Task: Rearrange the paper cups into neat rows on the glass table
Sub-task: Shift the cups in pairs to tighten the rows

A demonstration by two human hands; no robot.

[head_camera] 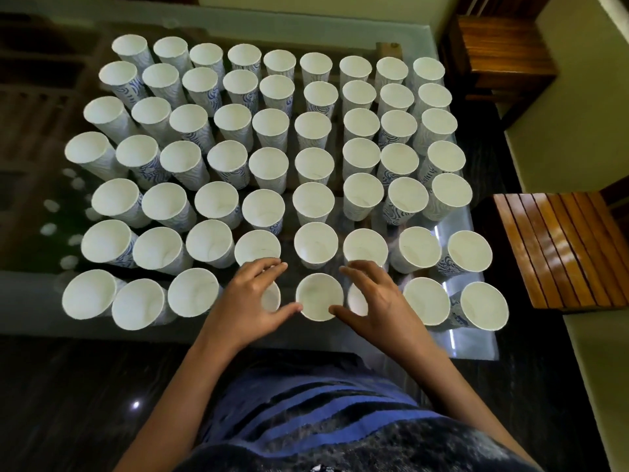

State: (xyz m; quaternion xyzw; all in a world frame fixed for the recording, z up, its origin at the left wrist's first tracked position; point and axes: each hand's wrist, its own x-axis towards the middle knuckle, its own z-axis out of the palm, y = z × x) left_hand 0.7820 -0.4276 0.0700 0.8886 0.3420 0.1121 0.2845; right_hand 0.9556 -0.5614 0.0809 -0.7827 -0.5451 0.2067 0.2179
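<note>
My left hand (252, 298) and right hand (374, 301) hover over the row nearest me, fingers spread and loosely bent, gripping nothing. Between my thumbs stands the middle cup (319, 294). One thumb tip lies at its rim on either side, though I cannot tell whether they press it or only brush it. I judge I hold them so to nudge that cup sideways until it lines up with the ones beyond my fingertips, rather than lift it. Thin paper dents under a pinch, and a light push should slide it easily on smooth glass. My left palm half covers a neighbour cup (272, 298), and my right palm half covers another cup (356, 299).

The paper cups (313, 131) run away from my fingertips in rows to the far edge of the glass table (476, 345), all upright with mouths open. They are tall and tapered with rolled rims, matt white inside, with a blue wavy print outside. The rows far from my hands look fairly straight. The two nearest wander more, with uneven gaps left of my left hand, so I reckon the work is well along. The tabletop is clear and glossy, mirroring pale spots off to the left of my left hand. Well apart to the right of my right hand is a slatted wooden seat (561, 250), polished brown.
</note>
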